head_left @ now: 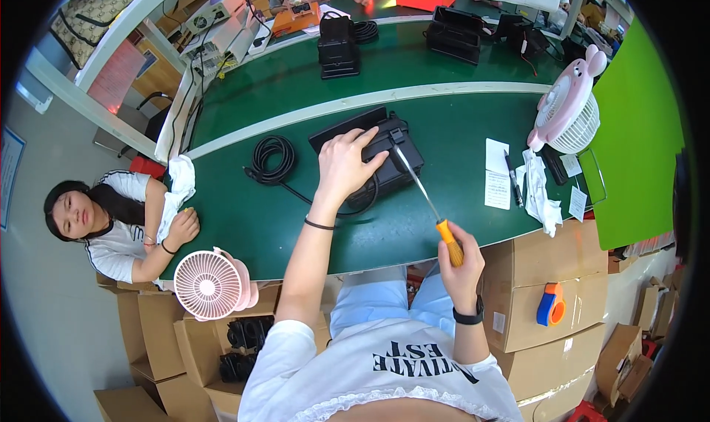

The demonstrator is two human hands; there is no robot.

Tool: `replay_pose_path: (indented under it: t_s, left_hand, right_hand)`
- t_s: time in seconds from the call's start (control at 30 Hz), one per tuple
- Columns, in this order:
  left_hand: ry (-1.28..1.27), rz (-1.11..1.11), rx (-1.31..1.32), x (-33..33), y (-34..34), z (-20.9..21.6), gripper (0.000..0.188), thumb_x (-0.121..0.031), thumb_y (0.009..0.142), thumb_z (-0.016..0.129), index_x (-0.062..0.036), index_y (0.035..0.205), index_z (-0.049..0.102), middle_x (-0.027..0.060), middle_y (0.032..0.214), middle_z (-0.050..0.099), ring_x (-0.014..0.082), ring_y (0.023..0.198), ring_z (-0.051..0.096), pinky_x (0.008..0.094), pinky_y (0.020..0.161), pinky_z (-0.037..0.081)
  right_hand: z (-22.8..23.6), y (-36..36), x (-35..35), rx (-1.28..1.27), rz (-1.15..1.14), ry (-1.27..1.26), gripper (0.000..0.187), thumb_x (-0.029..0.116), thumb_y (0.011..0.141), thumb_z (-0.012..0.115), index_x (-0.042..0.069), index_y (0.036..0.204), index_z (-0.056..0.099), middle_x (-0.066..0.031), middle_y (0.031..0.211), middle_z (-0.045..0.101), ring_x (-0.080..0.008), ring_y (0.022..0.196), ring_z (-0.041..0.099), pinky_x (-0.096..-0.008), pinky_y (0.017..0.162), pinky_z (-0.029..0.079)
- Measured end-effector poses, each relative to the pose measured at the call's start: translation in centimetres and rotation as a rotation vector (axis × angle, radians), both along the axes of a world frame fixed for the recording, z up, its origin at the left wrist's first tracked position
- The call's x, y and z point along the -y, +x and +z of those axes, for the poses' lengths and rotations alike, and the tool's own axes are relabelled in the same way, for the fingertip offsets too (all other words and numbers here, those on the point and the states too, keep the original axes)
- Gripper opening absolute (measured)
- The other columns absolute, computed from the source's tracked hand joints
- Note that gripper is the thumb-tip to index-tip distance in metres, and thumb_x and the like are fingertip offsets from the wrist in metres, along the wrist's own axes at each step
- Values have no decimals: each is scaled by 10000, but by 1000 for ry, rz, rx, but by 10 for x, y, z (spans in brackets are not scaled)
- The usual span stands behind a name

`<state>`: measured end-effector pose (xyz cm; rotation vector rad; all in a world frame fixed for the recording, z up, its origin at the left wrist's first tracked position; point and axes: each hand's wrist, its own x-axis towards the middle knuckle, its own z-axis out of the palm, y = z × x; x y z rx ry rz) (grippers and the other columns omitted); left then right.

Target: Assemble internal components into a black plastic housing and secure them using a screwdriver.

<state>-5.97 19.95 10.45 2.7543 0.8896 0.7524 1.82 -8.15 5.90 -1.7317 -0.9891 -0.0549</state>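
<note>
A black boxy device (pixel 377 159) lies on the green table (pixel 458 215), a black cable running from it to a coil (pixel 272 158) at its left. My left hand (pixel 342 163) rests flat on the device's top, pressing on it. My right hand (pixel 457 253) grips the orange handle of a long screwdriver (pixel 425 196), near the table's front edge. The screwdriver's metal shaft slants up and left, and its tip meets the device's upper right corner.
A seated person (pixel 118 222) leans on the table's left end beside a pink fan (pixel 211 283). Another pink fan (pixel 569 115), paper slips, a pen and a crumpled cloth lie at the right. More black devices stand on the far belt. Cardboard boxes flank my legs.
</note>
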Motion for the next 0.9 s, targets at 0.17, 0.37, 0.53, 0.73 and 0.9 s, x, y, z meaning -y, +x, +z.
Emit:
replay_pose_path:
  t_s: [0.17, 0.37, 0.53, 0.73, 0.9]
  left_hand:
    - [44, 31, 230, -1, 3, -13, 323, -277, 1032, 491, -100, 1153, 733, 89, 1137, 734, 244, 1075, 670, 456, 1030, 414]
    - [-12, 172, 236, 2, -3, -15, 362, -264, 1061, 416, -122, 1113, 745, 57, 1089, 744, 221, 1064, 669, 446, 1058, 371]
    - [-17, 168, 269, 0, -4, -18, 348, -243, 1055, 430, -116, 1078, 753, 53, 1073, 744, 244, 1019, 669, 423, 1018, 385]
    - [0, 150, 284, -2, -4, -20, 334, -230, 1050, 444, -112, 1076, 755, 48, 1072, 746, 246, 1010, 669, 398, 986, 394]
    - [-9, 135, 291, -2, -3, -20, 334, -226, 1050, 446, -108, 1083, 756, 48, 1081, 746, 232, 1029, 670, 394, 970, 398]
  right_hand:
    - [-5, -11, -2, 33, 27, -69, 336, 3, 852, 721, 13, 1183, 661, -164, 1057, 698, -306, 895, 702, -354, 785, 558]
    - [-2, -18, -11, 167, 19, -102, 355, -3, 832, 733, 43, 1179, 675, -148, 1016, 691, -302, 837, 691, -367, 712, 562]
    - [-4, -22, -14, 207, 5, -101, 361, -3, 833, 734, 47, 1186, 673, -143, 1034, 689, -305, 827, 691, -370, 708, 563]
    - [-9, -27, -18, 193, -18, -47, 411, 23, 824, 759, 69, 1222, 663, -130, 986, 687, -284, 778, 690, -359, 679, 577]
    - [-2, -33, -19, 65, 34, -18, 391, 72, 879, 732, 56, 1258, 636, -144, 961, 716, -272, 706, 695, -349, 662, 570]
